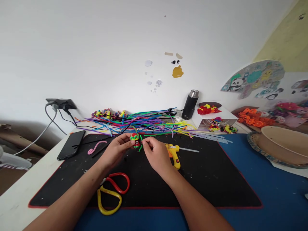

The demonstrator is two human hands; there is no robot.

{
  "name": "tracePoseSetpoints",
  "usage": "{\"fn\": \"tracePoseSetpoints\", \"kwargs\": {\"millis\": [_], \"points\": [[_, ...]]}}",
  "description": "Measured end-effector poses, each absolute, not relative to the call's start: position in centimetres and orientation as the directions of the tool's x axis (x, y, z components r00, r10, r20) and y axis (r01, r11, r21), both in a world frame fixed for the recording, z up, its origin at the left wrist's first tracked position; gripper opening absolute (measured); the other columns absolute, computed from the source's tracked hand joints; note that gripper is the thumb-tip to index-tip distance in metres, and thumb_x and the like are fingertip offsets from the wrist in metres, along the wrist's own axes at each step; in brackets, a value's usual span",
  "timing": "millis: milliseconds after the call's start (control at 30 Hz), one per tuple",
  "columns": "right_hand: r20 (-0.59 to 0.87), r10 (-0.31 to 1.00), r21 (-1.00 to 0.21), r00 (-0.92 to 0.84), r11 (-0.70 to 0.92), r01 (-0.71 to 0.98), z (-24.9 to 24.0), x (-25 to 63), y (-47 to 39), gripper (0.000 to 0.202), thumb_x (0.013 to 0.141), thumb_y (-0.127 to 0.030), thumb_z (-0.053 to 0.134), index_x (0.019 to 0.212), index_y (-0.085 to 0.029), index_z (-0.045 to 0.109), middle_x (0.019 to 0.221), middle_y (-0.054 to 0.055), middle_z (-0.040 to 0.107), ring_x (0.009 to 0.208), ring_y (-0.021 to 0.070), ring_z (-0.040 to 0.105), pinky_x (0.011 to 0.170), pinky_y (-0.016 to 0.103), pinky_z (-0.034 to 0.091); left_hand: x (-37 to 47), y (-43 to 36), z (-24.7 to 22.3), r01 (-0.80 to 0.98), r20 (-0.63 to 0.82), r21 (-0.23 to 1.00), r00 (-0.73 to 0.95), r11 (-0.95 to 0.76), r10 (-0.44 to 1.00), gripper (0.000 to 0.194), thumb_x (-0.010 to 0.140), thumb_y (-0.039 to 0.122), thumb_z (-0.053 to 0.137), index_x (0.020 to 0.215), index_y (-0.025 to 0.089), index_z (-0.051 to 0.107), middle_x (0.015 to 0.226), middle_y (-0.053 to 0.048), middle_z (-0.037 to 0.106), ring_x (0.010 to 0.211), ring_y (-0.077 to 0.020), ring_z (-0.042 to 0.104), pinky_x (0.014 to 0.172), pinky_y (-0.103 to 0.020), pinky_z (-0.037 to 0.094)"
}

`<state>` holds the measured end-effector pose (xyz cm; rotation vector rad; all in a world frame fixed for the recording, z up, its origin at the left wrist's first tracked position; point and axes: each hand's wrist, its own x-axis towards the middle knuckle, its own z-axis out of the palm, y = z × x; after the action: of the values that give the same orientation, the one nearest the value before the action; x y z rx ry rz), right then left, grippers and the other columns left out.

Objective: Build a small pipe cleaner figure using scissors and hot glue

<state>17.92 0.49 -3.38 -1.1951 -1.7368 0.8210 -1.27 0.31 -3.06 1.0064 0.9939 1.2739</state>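
Observation:
My left hand (121, 147) grips a small pipe-cleaner figure (136, 143) in red, green and yellow, held up over the black mat (199, 183). Close beside it, the fingertips of my right hand (154, 150) are pinched together at a green pipe cleaner (141, 148) on the figure's right side. Behind my right hand lies a yellow glue gun (173, 154) with a glue stick (190, 149) pointing right. Scissors with one red and one yellow handle (109, 199) rest on the mat below my left forearm, which hides their blades.
Many coloured pipe cleaners (144, 123) lie along the wall. A phone (71, 145) and a curled pink pipe cleaner (97, 147) are at left. A black thermos (190, 105), a white box (204, 121) with finished figures and a round basket (286, 144) stand at right.

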Motion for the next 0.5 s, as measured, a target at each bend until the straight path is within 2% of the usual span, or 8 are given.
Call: {"fn": "tracePoseSetpoints", "kwargs": {"millis": [200, 333, 500], "points": [[0.307, 0.936, -0.872, -0.171, 0.349, 0.342, -3.53, 17.88, 0.49, 0.023, 0.100, -0.029, 0.057, 0.103, -0.022, 0.078, 0.076, 0.003, 0.075, 0.065, 0.0191, 0.066, 0.061, 0.029, 0.041, -1.61, 0.47, -3.52, -0.354, -0.060, 0.933, 0.017, 0.062, 0.998, 0.033, 0.066, 0.031, 0.100, 0.089, 0.018, 0.081, 0.090, -0.004, 0.075, 0.077, -0.0145, 0.067, 0.070, -0.022, 0.056], [0.349, 0.922, -0.864, -0.170, 0.387, 0.322, -3.61, 17.82, 0.36, 0.027, 0.100, -0.032, 0.056, 0.111, -0.023, 0.079, 0.072, 0.001, 0.072, 0.060, 0.0175, 0.062, 0.058, 0.028, 0.039, -1.72, 0.49, -3.57, -0.374, -0.060, 0.926, 0.002, 0.056, 0.998, 0.034, 0.065, 0.030, 0.101, 0.089, 0.017, 0.081, 0.090, -0.003, 0.075, 0.077, -0.0136, 0.067, 0.069, -0.021, 0.058], [0.358, 0.915, -0.860, -0.187, 0.401, 0.316, -3.36, 17.76, 0.11, 0.030, 0.100, -0.029, 0.055, 0.115, -0.023, 0.080, 0.077, 0.002, 0.076, 0.060, 0.0174, 0.063, 0.059, 0.029, 0.041, -1.65, 0.53, -3.73, -0.371, -0.061, 0.927, 0.008, 0.060, 0.998, 0.035, 0.066, 0.029, 0.101, 0.092, 0.016, 0.081, 0.092, -0.004, 0.074, 0.077, -0.0138, 0.068, 0.071, -0.022, 0.060]]}}
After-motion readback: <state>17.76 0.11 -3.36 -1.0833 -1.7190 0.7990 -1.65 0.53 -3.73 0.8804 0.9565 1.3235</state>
